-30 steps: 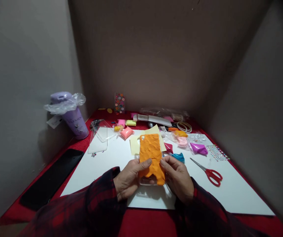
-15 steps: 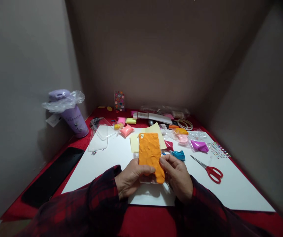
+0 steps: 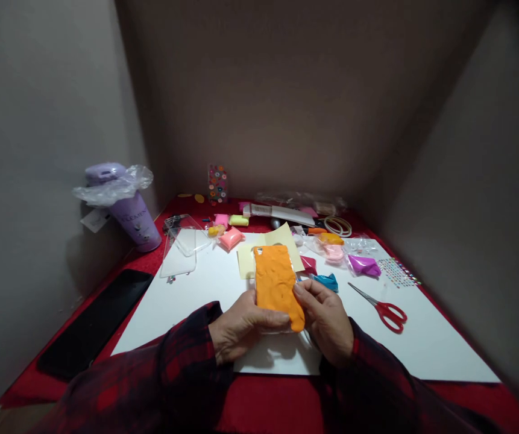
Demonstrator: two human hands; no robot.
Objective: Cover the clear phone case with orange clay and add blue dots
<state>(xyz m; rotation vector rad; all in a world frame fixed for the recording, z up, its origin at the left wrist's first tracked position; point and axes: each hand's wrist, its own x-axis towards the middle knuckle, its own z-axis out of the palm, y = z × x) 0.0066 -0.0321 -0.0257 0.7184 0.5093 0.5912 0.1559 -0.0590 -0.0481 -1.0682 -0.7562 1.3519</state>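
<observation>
A clear phone case spread with orange clay (image 3: 273,277) is held up over the white board (image 3: 150,325). My left hand (image 3: 241,322) grips its lower left side, the thumb lying across the clay near the bottom. At the right edge, my right hand (image 3: 329,316) pinches the clay and case between thumb and fingers. The clay hangs past the case's lower right corner, while bare clear plastic shows along the bottom left. A notch for the camera stays uncovered at the top left. The fingers behind the case are hidden.
Red-handled scissors (image 3: 388,310) lie right of my hands, near a sheet of gem stickers (image 3: 399,272). Behind are yellow paper (image 3: 293,244), a blue clay packet (image 3: 327,282) and a purple one (image 3: 364,265). Clear cases (image 3: 180,259), a black phone-like slab (image 3: 100,319) and a purple tumbler (image 3: 135,220) stand left.
My left thumb has slid slightly right across the lower clay. The case has tilted a little, and its lower corner sits slightly higher and further right. Both hands keep hold.
</observation>
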